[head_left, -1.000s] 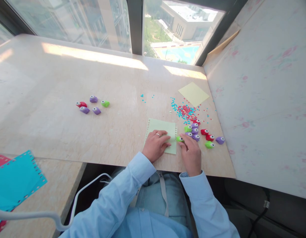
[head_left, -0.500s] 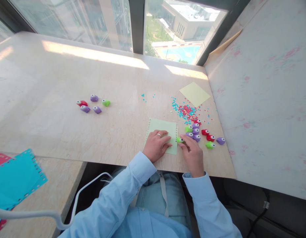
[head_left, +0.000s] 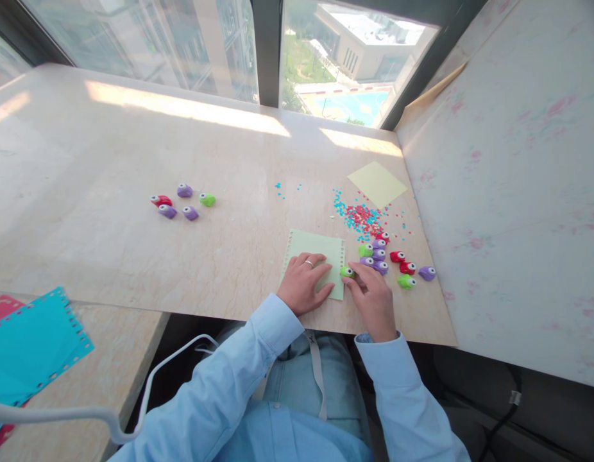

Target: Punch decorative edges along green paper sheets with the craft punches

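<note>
A pale green sheet of paper (head_left: pixel 316 242) with punched notches along its left and right edges lies near the front of the table. My left hand (head_left: pixel 306 282), a ring on one finger, rests on it with the fingers spread. At the sheet's right edge is a small green craft punch (head_left: pixel 346 272), held between the thumb and fingers of my right hand (head_left: pixel 373 298). Whether paper sits inside its slot is too small to tell. Just beyond that hand stand several purple punches (head_left: pixel 380 255), another green punch (head_left: pixel 365 250) and a red punch (head_left: pixel 383 237).
Red and blue paper confetti (head_left: pixel 364 219) is scattered beside a pale yellow sheet (head_left: pixel 376 184). More punches stand by the right wall, including a purple one (head_left: pixel 426 273), and at the left (head_left: pixel 191 213). Notched blue paper (head_left: pixel 37 346) and a white cable (head_left: pixel 147 391) are at lower left.
My right thumb has shifted left against the green punch, which sits slightly further left. My left hand stays on the sheet, its thumb a little lower.
</note>
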Available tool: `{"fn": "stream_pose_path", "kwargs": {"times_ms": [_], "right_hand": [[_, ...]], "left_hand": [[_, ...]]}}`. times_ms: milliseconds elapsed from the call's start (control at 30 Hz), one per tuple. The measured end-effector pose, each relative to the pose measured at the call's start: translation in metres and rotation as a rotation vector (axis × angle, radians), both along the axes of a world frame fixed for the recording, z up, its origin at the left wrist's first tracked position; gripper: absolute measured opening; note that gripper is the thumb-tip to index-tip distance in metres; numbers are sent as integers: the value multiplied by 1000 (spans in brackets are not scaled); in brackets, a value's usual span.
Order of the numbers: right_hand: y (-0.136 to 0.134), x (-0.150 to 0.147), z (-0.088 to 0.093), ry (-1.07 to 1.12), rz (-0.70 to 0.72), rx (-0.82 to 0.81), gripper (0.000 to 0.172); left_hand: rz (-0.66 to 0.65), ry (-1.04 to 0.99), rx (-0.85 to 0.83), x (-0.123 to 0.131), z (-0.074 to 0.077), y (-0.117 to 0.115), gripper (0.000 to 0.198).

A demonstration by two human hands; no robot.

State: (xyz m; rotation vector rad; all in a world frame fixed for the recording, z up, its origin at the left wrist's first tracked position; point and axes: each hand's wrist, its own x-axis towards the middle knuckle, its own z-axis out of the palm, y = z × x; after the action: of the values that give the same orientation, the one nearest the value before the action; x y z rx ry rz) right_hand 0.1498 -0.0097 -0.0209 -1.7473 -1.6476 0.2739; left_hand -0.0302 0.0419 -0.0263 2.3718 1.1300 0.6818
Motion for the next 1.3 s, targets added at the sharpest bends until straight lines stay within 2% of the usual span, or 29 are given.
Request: {"fn": "stream_pose_path", "kwargs": {"times_ms": [433,733,933,1300], "right_hand": [[-2,1,6,-37,105,-20,31],[-11,3,14,-28,148,-40,25],[-18,3,17,11,149,-99,24],[-5,0,16,25,95,-88,24]], "left_hand": [[13,-12,-51,1,2,1,34],[18,-20,-34,1,0,1,28],[16,-28,-31,1,-1,2,27],[12,-36,-22,0,-1,2,24]]}}
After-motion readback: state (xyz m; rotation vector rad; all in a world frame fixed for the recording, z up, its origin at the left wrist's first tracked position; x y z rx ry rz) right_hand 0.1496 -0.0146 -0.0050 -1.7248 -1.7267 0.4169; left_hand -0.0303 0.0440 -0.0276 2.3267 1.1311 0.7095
